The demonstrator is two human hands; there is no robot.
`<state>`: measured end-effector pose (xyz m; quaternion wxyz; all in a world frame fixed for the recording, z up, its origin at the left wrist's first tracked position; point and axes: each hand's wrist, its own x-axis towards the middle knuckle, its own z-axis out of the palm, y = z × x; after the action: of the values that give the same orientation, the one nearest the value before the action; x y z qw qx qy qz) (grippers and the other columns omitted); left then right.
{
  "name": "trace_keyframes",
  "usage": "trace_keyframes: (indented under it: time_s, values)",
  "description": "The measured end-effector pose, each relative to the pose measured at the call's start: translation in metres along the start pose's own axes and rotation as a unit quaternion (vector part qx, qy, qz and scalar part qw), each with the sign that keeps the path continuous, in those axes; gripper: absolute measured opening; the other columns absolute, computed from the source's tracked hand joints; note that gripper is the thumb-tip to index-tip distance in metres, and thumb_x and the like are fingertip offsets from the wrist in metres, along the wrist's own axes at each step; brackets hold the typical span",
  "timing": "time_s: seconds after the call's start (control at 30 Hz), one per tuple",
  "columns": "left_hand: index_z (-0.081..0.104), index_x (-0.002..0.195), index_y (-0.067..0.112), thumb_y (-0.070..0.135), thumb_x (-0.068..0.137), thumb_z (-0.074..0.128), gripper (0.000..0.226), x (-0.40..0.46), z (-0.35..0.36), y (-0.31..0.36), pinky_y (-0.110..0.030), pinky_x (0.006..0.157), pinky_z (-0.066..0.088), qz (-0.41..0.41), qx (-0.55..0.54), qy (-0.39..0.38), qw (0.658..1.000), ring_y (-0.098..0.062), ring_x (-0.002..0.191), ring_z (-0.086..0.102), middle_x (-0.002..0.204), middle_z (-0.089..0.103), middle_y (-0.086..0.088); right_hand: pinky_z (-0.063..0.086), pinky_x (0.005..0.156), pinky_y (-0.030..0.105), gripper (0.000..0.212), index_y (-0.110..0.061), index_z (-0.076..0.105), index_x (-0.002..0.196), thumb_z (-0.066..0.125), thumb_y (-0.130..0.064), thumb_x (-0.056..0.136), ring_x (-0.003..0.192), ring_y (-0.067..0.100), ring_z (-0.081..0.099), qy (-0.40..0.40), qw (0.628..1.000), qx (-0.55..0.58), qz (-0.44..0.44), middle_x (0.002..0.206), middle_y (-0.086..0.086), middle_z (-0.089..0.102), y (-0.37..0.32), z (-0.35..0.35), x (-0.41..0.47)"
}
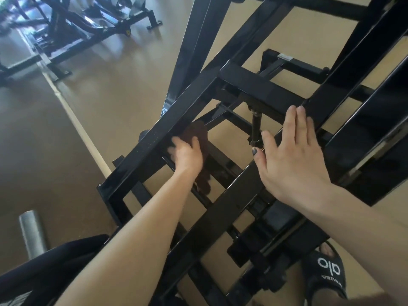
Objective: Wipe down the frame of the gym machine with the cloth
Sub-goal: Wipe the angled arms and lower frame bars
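Observation:
The black steel frame of the gym machine (260, 89) fills the middle and right of the head view, its square beams crossing at angles. My left hand (187, 154) grips a dark brown cloth (199, 138) and holds it against the inner side of a slanted beam (154, 140). Part of the cloth hangs below my wrist. My right hand (293, 155) lies flat with straight fingers on another slanted beam to the right, holding nothing.
A tan floor shows through the frame, with a darker strip on the left. Other black gym machines (72, 25) stand at the far upper left. A grey cylinder (32, 233) lies at lower left. My foot in a black slide sandal (326, 272) is at lower right.

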<state>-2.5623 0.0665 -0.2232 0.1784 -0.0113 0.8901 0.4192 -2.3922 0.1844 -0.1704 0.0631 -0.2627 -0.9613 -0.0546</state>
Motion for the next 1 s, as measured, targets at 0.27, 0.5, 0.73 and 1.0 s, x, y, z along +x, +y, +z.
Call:
trace_keyframes:
  time_s: [0.27,0.5,0.73,1.0]
  values:
    - [0.029,0.155,0.021,0.043,0.104,0.051,0.06,-0.061,-0.007,-0.024,-0.03,0.099,0.052,0.014,0.03,-0.281,0.959,-0.02,0.122,0.057,0.147,0.051,-0.003,0.002,0.124,0.052,0.076,-0.015,0.053,0.142,0.006,-0.052,0.096,0.155,0.049,0.001,-0.027,0.999,-0.022,0.001,0.164,0.036,0.004,-0.001,-0.003,0.001]
    - [0.025,0.16,0.03,0.056,0.098,0.056,0.073,-0.051,-0.013,-0.029,-0.043,0.113,0.045,-0.052,0.019,-0.357,0.932,-0.022,0.129,0.056,0.153,0.048,-0.001,0.001,0.125,0.054,0.082,-0.018,0.044,0.151,0.001,-0.055,0.093,0.154,0.05,-0.003,-0.054,0.997,-0.045,0.01,0.165,0.035,-0.001,-0.007,-0.008,0.003]
    - [0.042,0.145,0.012,0.039,0.106,0.049,0.048,-0.043,-0.008,-0.016,-0.026,0.082,0.052,0.094,0.049,-0.192,0.976,-0.025,0.116,0.063,0.136,0.059,-0.008,0.002,0.127,0.055,0.081,-0.018,0.042,0.152,0.001,-0.054,0.094,0.154,0.05,-0.007,-0.065,0.997,-0.043,0.013,0.164,0.035,-0.005,-0.01,-0.008,0.004]
    - [0.036,0.152,0.015,0.038,0.106,0.049,0.053,-0.053,-0.011,-0.013,-0.021,0.076,0.055,0.047,0.05,-0.244,0.967,-0.017,0.102,0.062,0.14,0.055,-0.009,0.004,0.127,0.057,0.064,-0.016,0.048,0.145,0.018,-0.054,0.103,0.154,0.05,-0.006,-0.053,0.997,-0.044,0.019,0.164,0.036,-0.003,-0.011,-0.005,0.004]
